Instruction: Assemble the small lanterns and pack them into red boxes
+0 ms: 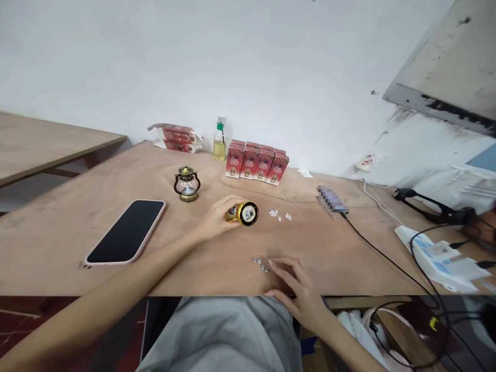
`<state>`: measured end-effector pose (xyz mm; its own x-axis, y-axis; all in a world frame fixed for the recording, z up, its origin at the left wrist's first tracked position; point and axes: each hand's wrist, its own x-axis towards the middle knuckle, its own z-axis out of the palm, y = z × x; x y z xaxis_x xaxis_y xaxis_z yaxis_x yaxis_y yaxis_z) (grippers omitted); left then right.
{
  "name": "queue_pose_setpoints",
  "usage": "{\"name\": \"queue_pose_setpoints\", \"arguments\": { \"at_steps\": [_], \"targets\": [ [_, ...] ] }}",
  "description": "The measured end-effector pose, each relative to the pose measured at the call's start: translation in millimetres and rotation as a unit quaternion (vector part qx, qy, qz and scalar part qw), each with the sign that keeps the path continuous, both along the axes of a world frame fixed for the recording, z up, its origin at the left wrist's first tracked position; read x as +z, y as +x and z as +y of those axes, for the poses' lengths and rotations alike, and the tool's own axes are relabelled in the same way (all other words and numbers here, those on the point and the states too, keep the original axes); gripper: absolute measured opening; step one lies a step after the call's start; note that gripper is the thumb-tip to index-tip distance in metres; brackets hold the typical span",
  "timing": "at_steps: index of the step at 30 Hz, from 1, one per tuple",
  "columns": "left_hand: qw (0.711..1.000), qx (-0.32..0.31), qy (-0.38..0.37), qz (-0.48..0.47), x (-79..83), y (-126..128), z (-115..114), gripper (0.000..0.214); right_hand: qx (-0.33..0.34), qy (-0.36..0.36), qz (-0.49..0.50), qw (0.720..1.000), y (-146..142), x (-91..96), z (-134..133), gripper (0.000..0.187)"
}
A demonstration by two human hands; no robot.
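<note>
small lantern (248, 213) sits tilted inside left grip (217, 218)

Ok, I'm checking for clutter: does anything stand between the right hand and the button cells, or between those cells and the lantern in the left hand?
Nothing visible does. The right hand is right beside the button cells; only tabletop shows between them and the held lantern. The white scraps lie off to the right.

I can make out no words or numbers: the pale print on the red boxes (250, 161) and the red marks on the hanging bag (365, 164) are too small and blurred.
</note>
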<state>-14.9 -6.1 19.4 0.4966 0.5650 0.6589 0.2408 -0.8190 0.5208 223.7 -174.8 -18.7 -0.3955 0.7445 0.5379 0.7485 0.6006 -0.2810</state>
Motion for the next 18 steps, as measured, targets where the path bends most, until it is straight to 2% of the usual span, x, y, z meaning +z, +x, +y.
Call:
{"name": "queue_pose_setpoints", "arguments": {
  "at_steps": [6,8,12,15,18],
  "targets": [
    [1.000,0.012,-0.004,0.009,-1.6,-1.6,1.0,0.037,0.017,0.083,-0.073,0.994,7.1,-9.6,1.7,0.049],
    [1.000,0.009,-0.005,0.010,-2.0,-1.4,1.2,0.037,0.027,0.102,-0.058,0.993,9.4,-14.2,-3.0,0.045],
    [1.000,0.007,-0.005,0.011,-1.4,0.0,0.2,0.036,0.042,0.119,0.027,0.992,10.4,-22.5,-13.6,0.023],
    [1.000,0.003,0.000,0.015,-1.8,1.0,-0.2,0.036,0.061,0.123,0.045,0.989,9.6,-13.5,-9.5,0.019],
    [1.000,-0.007,0.002,0.019,-3.3,1.5,-0.1,0.035,0.069,0.156,0.029,0.985,5.7,13.8,11.2,0.021]
  ]
}}
